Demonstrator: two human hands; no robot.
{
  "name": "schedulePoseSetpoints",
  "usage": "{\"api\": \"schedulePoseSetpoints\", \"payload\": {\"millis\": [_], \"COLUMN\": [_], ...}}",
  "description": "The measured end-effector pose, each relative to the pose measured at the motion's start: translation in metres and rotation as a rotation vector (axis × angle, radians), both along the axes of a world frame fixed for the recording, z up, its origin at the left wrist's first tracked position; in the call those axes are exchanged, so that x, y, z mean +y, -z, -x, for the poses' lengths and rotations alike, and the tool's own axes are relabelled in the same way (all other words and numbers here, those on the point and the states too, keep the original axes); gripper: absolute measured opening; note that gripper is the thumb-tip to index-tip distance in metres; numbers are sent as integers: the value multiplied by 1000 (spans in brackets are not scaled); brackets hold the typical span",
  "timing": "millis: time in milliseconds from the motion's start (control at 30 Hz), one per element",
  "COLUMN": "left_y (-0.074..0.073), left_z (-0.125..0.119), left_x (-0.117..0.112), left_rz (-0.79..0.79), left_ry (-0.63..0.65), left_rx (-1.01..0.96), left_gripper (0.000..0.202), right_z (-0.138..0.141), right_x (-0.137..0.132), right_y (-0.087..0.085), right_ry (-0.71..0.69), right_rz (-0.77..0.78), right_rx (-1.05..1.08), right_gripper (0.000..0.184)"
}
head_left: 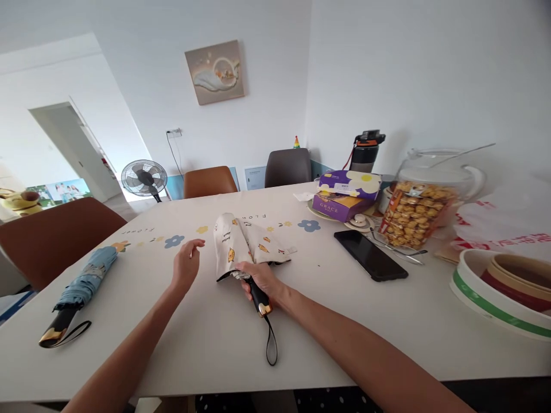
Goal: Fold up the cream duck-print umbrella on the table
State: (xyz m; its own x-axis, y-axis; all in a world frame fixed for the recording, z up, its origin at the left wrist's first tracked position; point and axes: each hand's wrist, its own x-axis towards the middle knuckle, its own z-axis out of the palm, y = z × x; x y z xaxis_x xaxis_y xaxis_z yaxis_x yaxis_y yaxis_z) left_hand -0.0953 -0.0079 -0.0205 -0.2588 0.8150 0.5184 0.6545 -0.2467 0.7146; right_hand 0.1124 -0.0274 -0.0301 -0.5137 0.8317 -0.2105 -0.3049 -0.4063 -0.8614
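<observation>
A cream folding umbrella (232, 244) with yellow duck prints lies on the white table, its canopy collapsed but loose, with one flap spread to the right. My right hand (264, 281) is closed round the top of its black handle, whose gold end and wrist loop point towards me. To the left of the canopy, my left hand (187, 265) hovers with loosely bent fingers and nothing in it, apart from the fabric. Farther left lies a blue folded umbrella (86, 278), its canopy wrapped round the shaft, also with a black and gold handle.
On the right are a black phone (370, 255), a pair of glasses (400, 248), purple boxes (344, 198), a jug of snacks (424, 201), a dark bottle (365, 152), tape rolls (503, 304) and a plastic bag (508, 223). Chairs and a fan (145, 178) stand beyond the table.
</observation>
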Motion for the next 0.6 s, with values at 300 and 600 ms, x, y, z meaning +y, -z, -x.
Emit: {"api": "schedulePoseSetpoints", "payload": {"millis": [300, 600], "left_y": [-10, -7], "left_z": [-79, -85], "left_x": [17, 49], "left_rz": [222, 315], "left_ry": [111, 46], "left_rx": [-366, -648], "left_gripper": [49, 46], "right_z": [3, -2], "right_x": [0, 2], "right_y": [-2, 3], "right_ry": [28, 2], "right_rz": [-10, -18], "right_rx": [-43, -15], "right_gripper": [20, 19]}}
